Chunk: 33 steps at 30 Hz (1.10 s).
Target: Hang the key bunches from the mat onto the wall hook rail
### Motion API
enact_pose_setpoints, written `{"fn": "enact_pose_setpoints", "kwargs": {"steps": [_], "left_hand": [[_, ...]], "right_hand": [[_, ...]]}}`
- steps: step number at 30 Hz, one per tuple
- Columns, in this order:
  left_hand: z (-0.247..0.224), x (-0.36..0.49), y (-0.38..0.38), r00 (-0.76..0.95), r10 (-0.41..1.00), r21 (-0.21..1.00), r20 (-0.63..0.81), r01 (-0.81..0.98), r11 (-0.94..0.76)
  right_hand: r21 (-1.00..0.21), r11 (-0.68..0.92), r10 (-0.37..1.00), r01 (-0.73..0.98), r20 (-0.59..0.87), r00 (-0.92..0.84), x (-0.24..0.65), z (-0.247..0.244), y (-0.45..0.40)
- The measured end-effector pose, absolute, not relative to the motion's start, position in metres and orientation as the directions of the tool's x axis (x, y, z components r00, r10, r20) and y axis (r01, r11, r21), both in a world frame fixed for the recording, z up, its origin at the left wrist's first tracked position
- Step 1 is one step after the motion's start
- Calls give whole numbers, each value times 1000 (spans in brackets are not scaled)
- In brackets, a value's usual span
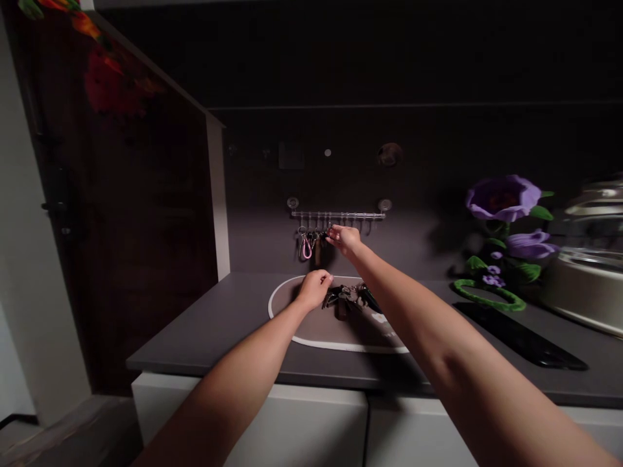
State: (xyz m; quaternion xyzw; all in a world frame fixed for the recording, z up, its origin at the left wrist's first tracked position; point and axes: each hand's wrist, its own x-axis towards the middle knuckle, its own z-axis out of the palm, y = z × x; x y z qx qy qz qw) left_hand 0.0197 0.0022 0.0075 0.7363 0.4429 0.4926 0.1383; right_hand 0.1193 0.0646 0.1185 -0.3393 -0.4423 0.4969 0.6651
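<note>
My right hand (344,239) is raised to a clear hook rail (338,215) on the back wall. Its fingers pinch what looks like a bunch of keys, mostly hidden by the fingertips, just below the hooks. To its left, hanging keys (301,243) and a pink loop keyring (307,248) dangle from the rail. Lower down, my left hand (315,289) hovers over the brown oval mat (311,331), thumb and fingers curled together; whatever they may hold is hidden. Right beside it, a pile of keys (346,299) lies on the mat.
Purple fabric flowers (503,198) with a green ring base stand on the right of the grey counter (209,324). A long black object (523,337) lies before them, near a large glass-topped pot (586,279). Dark cabinetry overhangs the back wall; a dark door (131,259) is left.
</note>
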Motion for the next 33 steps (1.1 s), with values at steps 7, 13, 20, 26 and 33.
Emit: {"fn": "enact_pose_setpoints", "kwargs": {"steps": [7,13,20,26,33], "left_hand": [[9,21,0,112,802,662,586,504,-554],[6,19,6,87,804,662,588,520,-540],[6,18,7,62,816,686,575,506,-522],[3,17,11,56,827,702,559,498,-508],[0,17,16,42,832,732,554,453,-510]], "right_hand": [[-900,218,975,-378,186,119,118,118,74],[-903,190,982,-385,170,87,120,112,71],[-915,224,974,-336,199,108,120,107,74],[-924,249,964,-289,210,161,118,102,80],[-941,258,964,-220,237,119,120,100,76]]}}
